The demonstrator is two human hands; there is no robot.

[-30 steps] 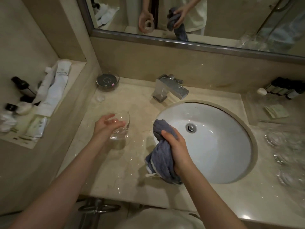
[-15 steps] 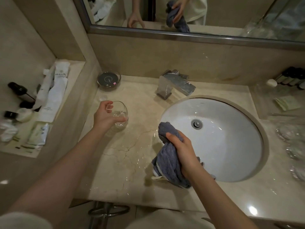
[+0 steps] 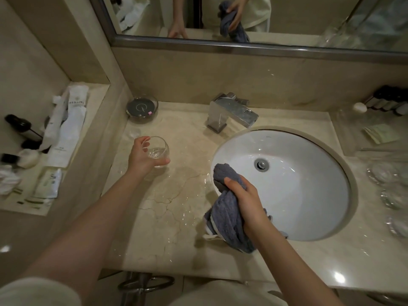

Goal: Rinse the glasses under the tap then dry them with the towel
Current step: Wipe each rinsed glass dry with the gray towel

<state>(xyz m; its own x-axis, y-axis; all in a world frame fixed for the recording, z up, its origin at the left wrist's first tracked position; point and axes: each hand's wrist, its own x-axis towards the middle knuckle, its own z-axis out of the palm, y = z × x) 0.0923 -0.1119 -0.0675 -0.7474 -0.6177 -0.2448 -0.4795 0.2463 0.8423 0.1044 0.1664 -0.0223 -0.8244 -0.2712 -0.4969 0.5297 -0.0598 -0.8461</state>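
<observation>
Head view, widest first: a beige marble counter (image 3: 176, 217), wet with scattered drops and veined with cracks, runs beneath a framed mirror (image 3: 265, 18), and a round white basin (image 3: 309, 206) is sunk into its right half behind a square chrome tap (image 3: 231, 114). A recessed shelf (image 3: 92, 133) on the left holds white tubes and small dark bottles; more clear glassware stands blurred at the far right edge.

Over the basin's near rim the right hand (image 3: 245, 199) is clenched round a bunched grey-blue towel (image 3: 227, 217). Left of the basin the left hand (image 3: 143, 157) wraps its fingers round a stemless glass (image 3: 157, 151), upright and low over the counter (whether its base touches the marble I cannot tell).

By my reading this glass is at the drying stage or being set aside once dried. If unfinished, the hands must meet so the towel can wipe it; otherwise it goes down and a glass from the right comes next.
</observation>
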